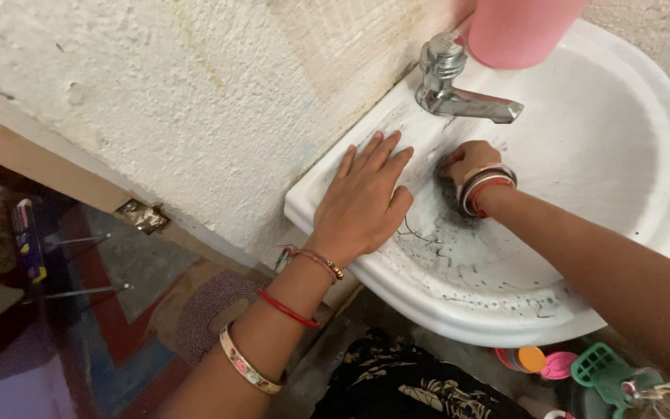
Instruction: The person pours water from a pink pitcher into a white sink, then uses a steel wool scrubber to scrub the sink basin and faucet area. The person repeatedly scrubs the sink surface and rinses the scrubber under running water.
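Note:
My left hand (364, 198) lies flat, fingers spread, on the left rim of a white wall-mounted sink (637, 140). My right hand (467, 161) is closed inside the basin just below the metal tap (459, 89), pressed against the dirty inner wall; a dark scrubber seems to be under its fingers, mostly hidden. Grey-black grime and specks streak the basin around that hand. Bangles sit on both wrists.
A pink plastic container (517, 29) stands at the sink's back edge beside the tap. A rough white wall (195, 101) runs along the left. Below the sink lie colourful plastic items (575, 365) and a woven round mat (211, 310) on the floor.

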